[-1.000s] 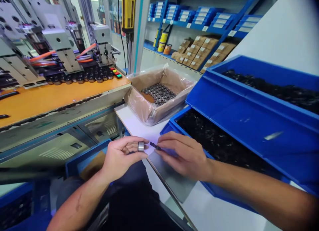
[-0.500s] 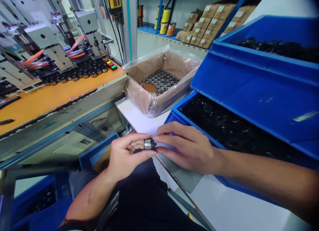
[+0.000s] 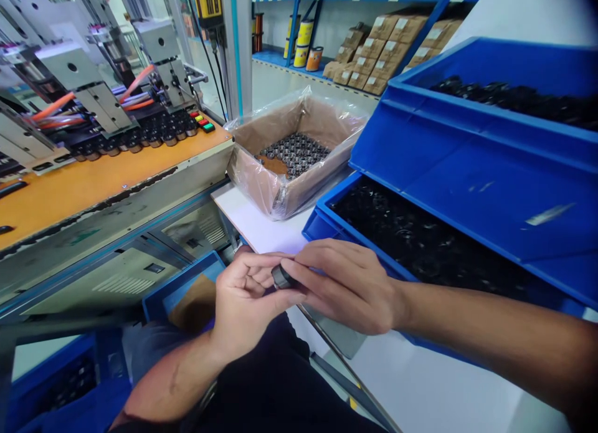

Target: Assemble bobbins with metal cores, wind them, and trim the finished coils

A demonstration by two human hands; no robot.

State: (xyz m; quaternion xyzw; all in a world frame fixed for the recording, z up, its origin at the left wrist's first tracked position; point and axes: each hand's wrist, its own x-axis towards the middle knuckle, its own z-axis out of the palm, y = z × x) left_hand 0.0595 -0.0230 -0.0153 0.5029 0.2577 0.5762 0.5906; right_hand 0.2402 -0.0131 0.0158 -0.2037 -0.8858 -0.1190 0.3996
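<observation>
A small round part [image 3: 281,277], dark with a metallic outer ring, is held between my two hands above my lap. My left hand [image 3: 245,302] is closed on it, with the thumb below and the fingers above. The fingers of my right hand [image 3: 346,286] press on the part's right end and cover much of it. In front of my hands stands an open carton [image 3: 255,187] lined with clear plastic, with many similar small parts inside. To the right, the lower blue bin [image 3: 322,218] is filled with black pieces.
An upper blue bin [image 3: 467,134] with black parts sits over the lower one. On the left, an orange-topped workbench [image 3: 93,190] carries machinery [image 3: 103,106] and a row of round parts [image 3: 135,140]. Another blue bin [image 3: 217,265] stands below it. A white tabletop [image 3: 420,383] lies at the lower right.
The part has tilted, and its dark side now faces me more. My right fingers have moved left over its end. The whole view has shifted slightly.
</observation>
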